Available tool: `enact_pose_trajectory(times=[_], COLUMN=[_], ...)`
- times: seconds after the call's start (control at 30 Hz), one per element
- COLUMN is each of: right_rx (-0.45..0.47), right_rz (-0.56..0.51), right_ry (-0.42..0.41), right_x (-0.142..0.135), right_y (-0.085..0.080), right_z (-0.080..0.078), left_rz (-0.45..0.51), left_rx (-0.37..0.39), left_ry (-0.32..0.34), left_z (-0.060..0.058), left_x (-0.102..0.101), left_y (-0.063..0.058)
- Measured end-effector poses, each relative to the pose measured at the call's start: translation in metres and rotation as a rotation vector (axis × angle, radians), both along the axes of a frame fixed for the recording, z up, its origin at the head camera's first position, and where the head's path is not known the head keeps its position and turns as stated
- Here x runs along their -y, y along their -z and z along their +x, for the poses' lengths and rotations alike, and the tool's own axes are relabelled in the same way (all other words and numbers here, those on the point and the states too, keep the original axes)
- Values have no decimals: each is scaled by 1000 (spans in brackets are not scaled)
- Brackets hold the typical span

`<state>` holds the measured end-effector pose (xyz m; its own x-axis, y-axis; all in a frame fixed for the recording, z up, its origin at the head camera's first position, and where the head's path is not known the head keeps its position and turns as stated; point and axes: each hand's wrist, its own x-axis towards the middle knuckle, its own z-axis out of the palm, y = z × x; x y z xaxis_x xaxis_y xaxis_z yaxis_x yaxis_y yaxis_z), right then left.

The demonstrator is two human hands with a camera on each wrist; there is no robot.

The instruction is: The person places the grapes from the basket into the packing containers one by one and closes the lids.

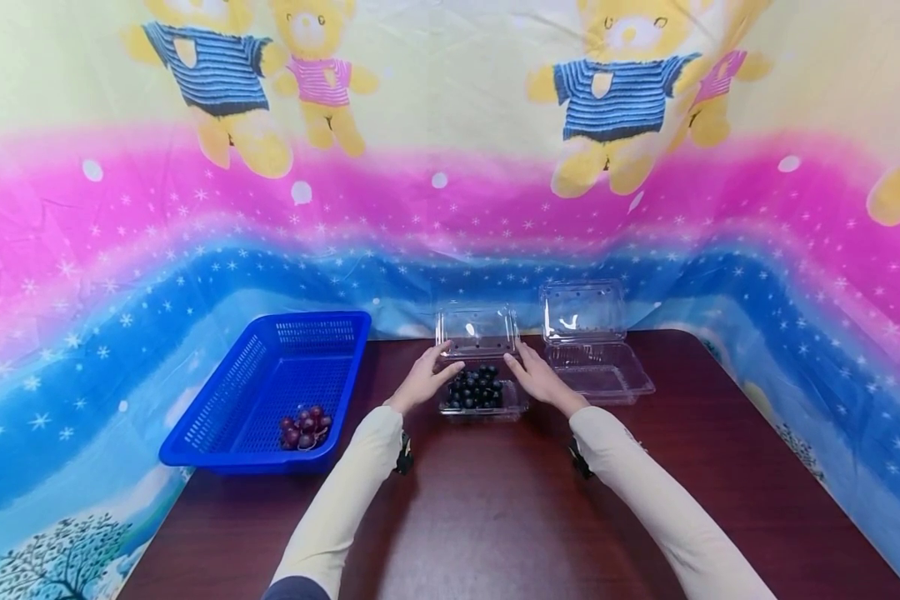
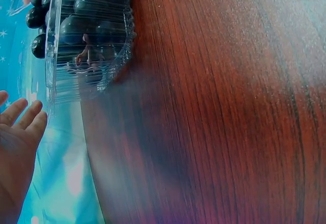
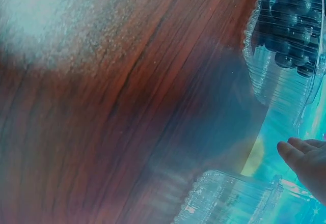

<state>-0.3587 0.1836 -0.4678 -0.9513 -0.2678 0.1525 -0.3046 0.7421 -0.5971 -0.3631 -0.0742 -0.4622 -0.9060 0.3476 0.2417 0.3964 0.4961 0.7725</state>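
A clear plastic clamshell box (image 1: 516,407) holds a bunch of dark grapes (image 1: 476,388), its lid (image 1: 478,327) standing raised at the back. My left hand (image 1: 424,379) reaches to the left side of the box, fingers extended near the lid's lower corner. On the opposite side, my right hand (image 1: 538,379) is held much the same way, fingers extended toward the lid. Whether either hand's fingertips touch the lid, I cannot tell. In the left wrist view the grapes (image 2: 86,5) press against the box wall, a stem showing through it.
At the left a blue plastic basket (image 1: 270,458) contains a small bunch of red grapes (image 1: 305,427). Another clear clamshell (image 1: 607,383), lid raised, stands right of the right hand. A printed cloth (image 1: 435,200) hangs behind the dark wooden table (image 1: 487,500).
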Motion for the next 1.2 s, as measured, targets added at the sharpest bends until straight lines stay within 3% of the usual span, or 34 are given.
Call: enact_pose_trajectory(times=[0.23, 0.53, 0.87, 1.2], right_rx=[21, 96, 174, 254], right_rz=[-33, -90, -146, -195], right_ry=[13, 32, 46, 39], right_x=[0, 1, -1, -2], right_y=[-1, 0, 2, 4], right_z=[0, -1, -1, -1], left_rz=[68, 208, 257, 340], left_rx=[10, 82, 231, 226], left_ry=[-41, -61, -46, -43], left_z=[-4, -6, -6, -7], left_x=[2, 3, 6, 2], left_y=[4, 10, 13, 13])
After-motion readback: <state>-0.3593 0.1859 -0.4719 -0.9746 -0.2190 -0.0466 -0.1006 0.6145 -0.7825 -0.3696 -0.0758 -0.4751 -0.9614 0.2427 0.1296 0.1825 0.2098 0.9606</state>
